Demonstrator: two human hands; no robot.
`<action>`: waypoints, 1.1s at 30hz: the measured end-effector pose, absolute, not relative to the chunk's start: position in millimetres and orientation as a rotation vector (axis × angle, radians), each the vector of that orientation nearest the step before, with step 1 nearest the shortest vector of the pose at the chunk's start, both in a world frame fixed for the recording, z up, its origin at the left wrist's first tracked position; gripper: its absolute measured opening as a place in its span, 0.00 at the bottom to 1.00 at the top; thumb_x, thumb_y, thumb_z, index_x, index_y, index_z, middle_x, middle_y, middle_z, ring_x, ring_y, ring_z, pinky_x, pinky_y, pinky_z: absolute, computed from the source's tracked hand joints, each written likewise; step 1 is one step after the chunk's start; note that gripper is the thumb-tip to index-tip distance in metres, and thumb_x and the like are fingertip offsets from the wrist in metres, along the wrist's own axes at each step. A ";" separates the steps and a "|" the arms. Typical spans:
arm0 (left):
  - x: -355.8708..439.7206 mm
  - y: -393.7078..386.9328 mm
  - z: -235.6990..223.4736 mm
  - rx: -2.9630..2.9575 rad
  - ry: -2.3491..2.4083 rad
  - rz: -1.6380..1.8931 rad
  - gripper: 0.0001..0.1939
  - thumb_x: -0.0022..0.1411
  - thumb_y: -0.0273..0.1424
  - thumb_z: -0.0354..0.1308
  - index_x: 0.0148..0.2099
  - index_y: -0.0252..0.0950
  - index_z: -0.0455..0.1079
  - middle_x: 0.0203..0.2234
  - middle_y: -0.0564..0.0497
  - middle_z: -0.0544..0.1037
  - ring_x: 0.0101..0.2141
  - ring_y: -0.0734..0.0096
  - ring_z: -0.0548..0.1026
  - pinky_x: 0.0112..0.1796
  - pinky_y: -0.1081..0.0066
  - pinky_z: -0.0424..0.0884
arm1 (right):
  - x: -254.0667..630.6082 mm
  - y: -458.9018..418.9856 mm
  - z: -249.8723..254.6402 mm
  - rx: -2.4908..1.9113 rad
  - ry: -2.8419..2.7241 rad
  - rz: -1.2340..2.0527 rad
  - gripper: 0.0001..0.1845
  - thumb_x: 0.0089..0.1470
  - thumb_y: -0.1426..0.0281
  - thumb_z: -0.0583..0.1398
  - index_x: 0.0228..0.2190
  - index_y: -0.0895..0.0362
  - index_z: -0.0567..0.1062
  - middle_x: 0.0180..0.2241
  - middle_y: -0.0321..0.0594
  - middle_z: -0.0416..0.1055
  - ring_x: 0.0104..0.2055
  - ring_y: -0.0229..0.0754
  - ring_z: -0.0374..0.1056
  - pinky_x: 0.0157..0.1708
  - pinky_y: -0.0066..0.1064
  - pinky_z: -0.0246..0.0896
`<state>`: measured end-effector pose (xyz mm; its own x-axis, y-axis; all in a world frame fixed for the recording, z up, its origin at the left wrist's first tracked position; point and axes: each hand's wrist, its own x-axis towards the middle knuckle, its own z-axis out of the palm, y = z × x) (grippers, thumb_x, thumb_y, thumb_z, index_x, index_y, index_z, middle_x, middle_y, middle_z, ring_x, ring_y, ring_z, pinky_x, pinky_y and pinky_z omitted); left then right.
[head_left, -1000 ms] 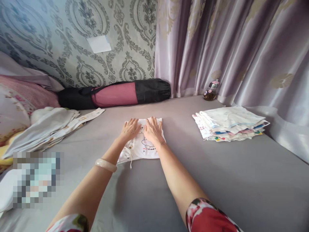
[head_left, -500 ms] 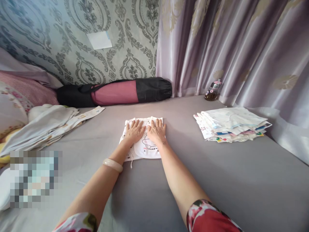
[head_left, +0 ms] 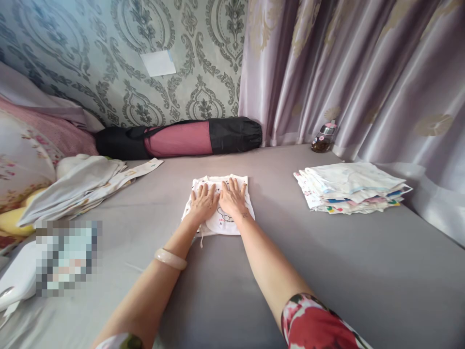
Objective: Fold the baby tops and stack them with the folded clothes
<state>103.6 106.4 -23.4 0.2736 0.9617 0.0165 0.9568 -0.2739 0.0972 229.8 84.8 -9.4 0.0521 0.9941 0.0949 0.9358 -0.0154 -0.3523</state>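
Observation:
A folded white baby garment, printed with a line drawing and small lettering, lies flat on the grey bed sheet. Pressed flat on its left half is my left hand, fingers spread. My right hand rests open on the right half, close beside the left. Both palms cover part of the print. A thin tie string hangs from the garment's lower left edge. Neither hand grips anything.
A stack of folded clothes lies at right, with a bottle of dark liquid behind it. Loose clothes lie at left near a pillow. A black and pink rolled bag lies along the wall. A white object sits front left.
Both hands stay flat on the garment and have drawn slightly closer together. The garment's right edge bulges out a little more. The whole view has shifted slightly.

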 end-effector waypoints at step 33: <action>136.7 -4.3 -15.1 2.707 1.018 0.334 0.23 0.72 0.36 0.39 0.65 0.43 0.61 0.66 0.44 0.60 0.66 0.50 0.54 0.62 0.38 0.47 | 322.8 81.4 14.2 -2.258 -1.852 0.577 0.08 0.46 0.67 0.63 0.21 0.57 0.78 0.22 0.40 0.74 0.25 0.38 0.69 0.23 0.25 0.55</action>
<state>136.7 -4.3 -15.1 0.7325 0.6681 0.1308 0.6156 -0.7321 0.2916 322.8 81.4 14.2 0.1567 0.9692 -0.1898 0.9056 -0.2177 -0.3641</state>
